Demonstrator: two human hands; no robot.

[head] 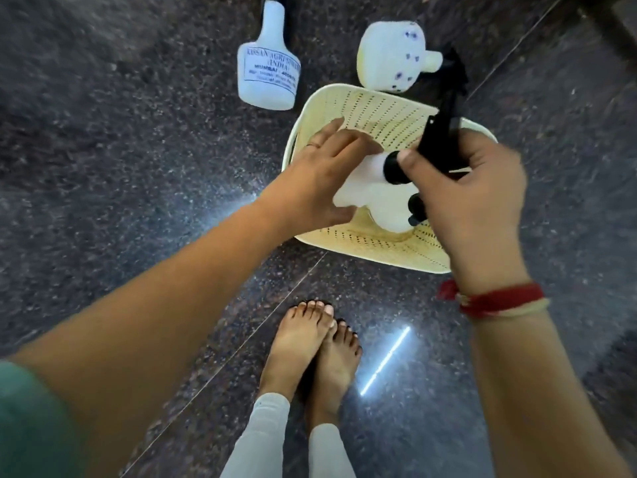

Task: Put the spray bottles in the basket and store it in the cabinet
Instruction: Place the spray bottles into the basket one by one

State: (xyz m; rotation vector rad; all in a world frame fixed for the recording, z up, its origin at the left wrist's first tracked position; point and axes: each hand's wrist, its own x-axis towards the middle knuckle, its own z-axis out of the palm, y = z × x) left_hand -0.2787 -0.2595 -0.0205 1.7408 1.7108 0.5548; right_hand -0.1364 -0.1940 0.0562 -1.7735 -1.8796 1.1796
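Far left on the floor (103, 167), a labelled white spray bottle (267, 77) stands. Centre: left hand (310, 181), fingers spread, steadies white bottles (365, 191) inside the cream basket (372, 246). Right hand (472, 201) pinches a black trigger head (437, 139); beyond, a spotted bottle (389, 56) lies tipped.

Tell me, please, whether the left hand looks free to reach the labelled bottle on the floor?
Probably yes: the left hand only rests on a bottle in the basket, and bare floor lies between it and the labelled bottle.
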